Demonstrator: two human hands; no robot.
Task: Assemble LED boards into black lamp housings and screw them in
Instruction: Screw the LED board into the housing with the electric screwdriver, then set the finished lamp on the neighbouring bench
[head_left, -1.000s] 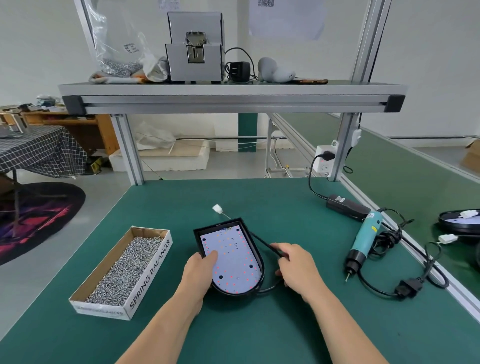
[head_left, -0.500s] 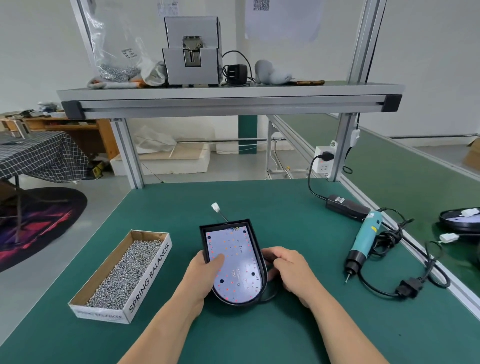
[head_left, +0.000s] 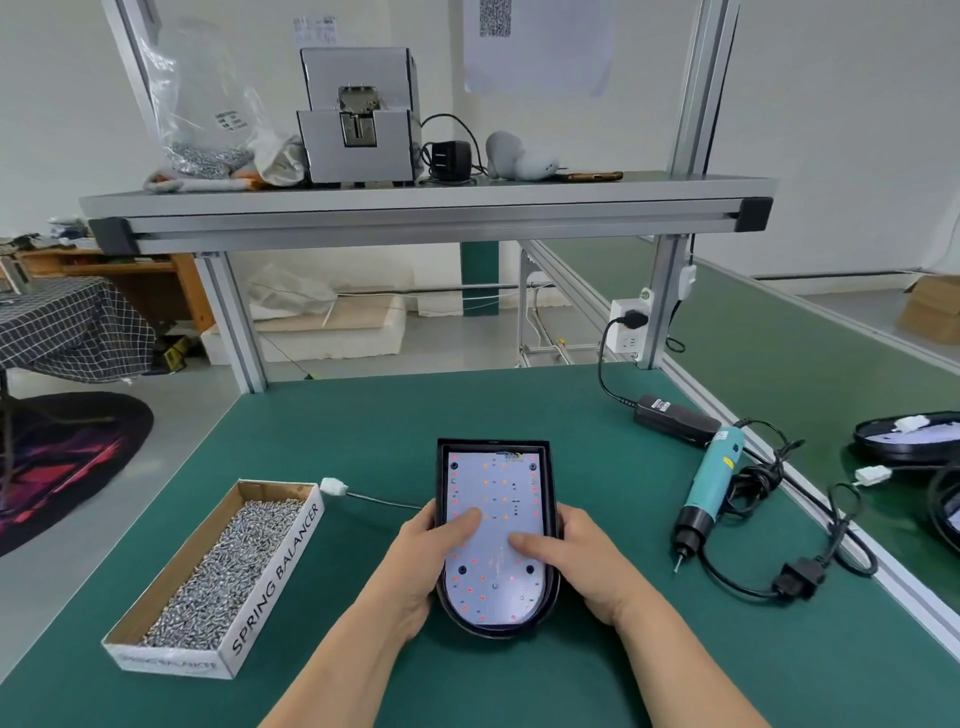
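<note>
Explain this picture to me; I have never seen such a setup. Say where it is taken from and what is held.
There is no machine here: a person works with bare hands, and the picture comes from a camera worn on their head, looking down. The left hand and right hand grip a black lamp housing by its sides, thumbs pressing the LED board lying inside it. On the green table lie a box of screws, left, and an electric screwdriver, right.

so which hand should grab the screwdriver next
Right, probably. The screwdriver lies on the mat on the side of the right hand, right of the black housing. The left hand sits nearer the box of screws, so it suits picking screws. Both hold the housing now.
</note>
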